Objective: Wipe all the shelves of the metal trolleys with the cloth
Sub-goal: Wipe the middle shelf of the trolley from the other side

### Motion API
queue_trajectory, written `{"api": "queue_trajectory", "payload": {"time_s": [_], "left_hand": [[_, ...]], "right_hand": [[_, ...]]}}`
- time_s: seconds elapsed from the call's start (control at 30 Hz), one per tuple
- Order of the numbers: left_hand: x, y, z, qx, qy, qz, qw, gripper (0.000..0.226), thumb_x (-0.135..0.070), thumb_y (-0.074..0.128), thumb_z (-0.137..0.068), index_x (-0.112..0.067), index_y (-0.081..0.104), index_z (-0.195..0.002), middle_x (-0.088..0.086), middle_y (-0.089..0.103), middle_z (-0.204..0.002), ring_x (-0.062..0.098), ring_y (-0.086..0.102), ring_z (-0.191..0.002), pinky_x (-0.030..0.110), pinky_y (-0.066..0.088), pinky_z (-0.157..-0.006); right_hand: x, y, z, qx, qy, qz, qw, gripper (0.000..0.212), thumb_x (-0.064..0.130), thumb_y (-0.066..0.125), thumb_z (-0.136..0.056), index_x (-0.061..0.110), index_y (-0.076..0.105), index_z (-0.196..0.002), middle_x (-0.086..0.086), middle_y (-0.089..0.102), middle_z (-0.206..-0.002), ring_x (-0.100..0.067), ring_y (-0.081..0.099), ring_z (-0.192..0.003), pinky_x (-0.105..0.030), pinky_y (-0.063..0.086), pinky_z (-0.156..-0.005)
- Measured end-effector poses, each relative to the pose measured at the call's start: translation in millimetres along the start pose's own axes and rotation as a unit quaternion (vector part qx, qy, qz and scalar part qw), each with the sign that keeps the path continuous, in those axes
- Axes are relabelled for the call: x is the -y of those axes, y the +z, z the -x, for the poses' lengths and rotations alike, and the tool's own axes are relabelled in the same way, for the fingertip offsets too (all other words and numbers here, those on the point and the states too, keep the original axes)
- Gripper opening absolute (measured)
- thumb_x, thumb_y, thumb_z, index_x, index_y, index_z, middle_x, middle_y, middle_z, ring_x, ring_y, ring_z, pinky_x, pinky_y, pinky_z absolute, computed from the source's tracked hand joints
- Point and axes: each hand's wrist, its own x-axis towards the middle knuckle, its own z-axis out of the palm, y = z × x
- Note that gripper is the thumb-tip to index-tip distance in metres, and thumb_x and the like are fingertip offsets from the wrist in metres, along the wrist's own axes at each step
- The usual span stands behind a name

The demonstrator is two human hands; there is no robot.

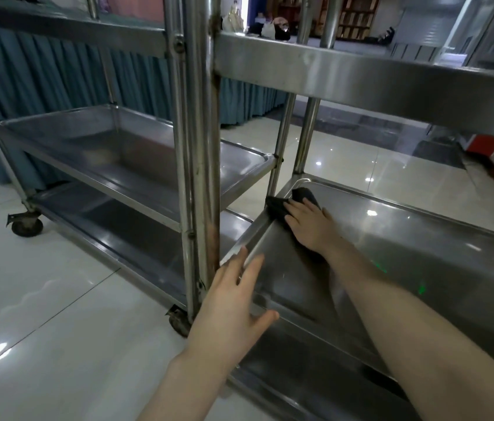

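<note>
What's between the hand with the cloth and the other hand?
Just bare shelf: in the head view, nothing lies between the left hand and the right hand pressing the dark cloth.

Middle shelf (pixel 421 253) of the right trolley: open room toward the right. Top shelf (pixel 361 77) caps headroom above it. Corner posts (pixel 200 147) block the near-left side, left trolley (pixel 103 141) just beside. Far posts (pixel 306 135) crowd the back-left corner, where cloth (pixel 277 206) and right hand (pixel 311 227) sit.
</note>
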Motion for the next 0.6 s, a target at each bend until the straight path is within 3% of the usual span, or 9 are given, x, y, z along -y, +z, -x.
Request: {"api": "queue_trajectory", "payload": {"time_s": [0.07,0.23,0.3,0.4,0.47,0.53,0.6], "left_hand": [[2.3,0.9,-0.8,-0.005,0.0,0.004,1.0,0.091,-0.054,0.067,-0.079,-0.043,0.009,-0.148,-0.014,0.006,-0.158,0.007,0.011,-0.144,0.023,0.005,-0.109],[-0.4,0.2,-3.0,0.003,0.02,-0.008,1.0,0.092,-0.05,0.069,-0.078,-0.037,0.014,-0.15,-0.01,0.007,-0.159,0.007,0.006,-0.144,0.003,-0.014,-0.102],[-1.7,1.2,-2.4,0.003,0.03,-0.013,0.999,0.091,-0.049,0.069,-0.08,-0.037,0.013,-0.151,-0.01,0.007,-0.159,0.005,0.004,-0.144,0.005,-0.014,-0.103],[-4.0,-0.5,-2.1,0.01,0.032,-0.009,0.999,0.09,-0.047,0.069,-0.082,-0.036,0.013,-0.151,-0.01,0.008,-0.159,0.001,-0.002,-0.143,0.011,-0.009,-0.107],[-4.1,0.1,-1.3,0.01,0.03,-0.005,0.999,0.087,-0.046,0.068,-0.082,-0.036,0.015,-0.151,-0.01,0.009,-0.159,0.004,0.002,-0.145,0.011,-0.005,-0.108],[-5.5,0.5,-0.1,0.007,0.016,-0.006,1.0,0.087,-0.048,0.067,-0.083,-0.039,0.013,-0.151,-0.014,0.008,-0.158,0.004,0.004,-0.145,0.015,-0.003,-0.109],[-4.5,1.2,-0.3,0.001,0.01,-0.01,1.0,0.085,-0.049,0.066,-0.083,-0.039,0.014,-0.15,-0.014,0.01,-0.158,0.004,0.006,-0.145,0.02,0.0,-0.11]], "right_hand": [[16.1,3.3,-1.6,-0.008,-0.023,0.001,1.0,0.049,0.038,0.025,-0.106,0.03,0.02,-0.154,0.012,0.017,-0.161,-0.014,0.006,-0.15,-0.043,0.005,-0.119],[41.5,9.3,88.4,-0.003,-0.298,-0.022,0.954,0.047,0.044,0.027,-0.103,0.041,0.026,-0.149,0.025,0.02,-0.157,-0.001,0.003,-0.148,-0.024,-0.01,-0.117],[38.8,10.2,103.3,0.015,-0.343,-0.038,0.939,0.046,0.048,0.027,-0.102,0.041,0.028,-0.147,0.023,0.025,-0.155,0.0,0.005,-0.148,-0.019,-0.01,-0.115],[22.4,6.9,60.1,0.019,-0.277,-0.02,0.96,0.05,0.046,0.031,-0.103,0.037,0.026,-0.151,0.016,0.021,-0.159,-0.007,0.008,-0.149,-0.024,-0.001,-0.12],[4.9,2.1,15.9,0.009,-0.125,0.011,0.992,0.051,0.04,0.031,-0.104,0.029,0.024,-0.153,0.008,0.019,-0.161,-0.016,0.011,-0.15,-0.037,0.006,-0.121],[-5.9,1.0,-9.8,-0.001,0.025,0.022,0.999,0.052,0.042,0.025,-0.105,0.028,0.019,-0.155,0.007,0.014,-0.163,-0.019,0.007,-0.15,-0.047,0.003,-0.119],[-0.4,2.8,-8.9,-0.002,0.03,0.018,0.999,0.052,0.043,0.021,-0.105,0.029,0.018,-0.155,0.008,0.013,-0.163,-0.018,0.005,-0.15,-0.05,0.001,-0.119]]}}
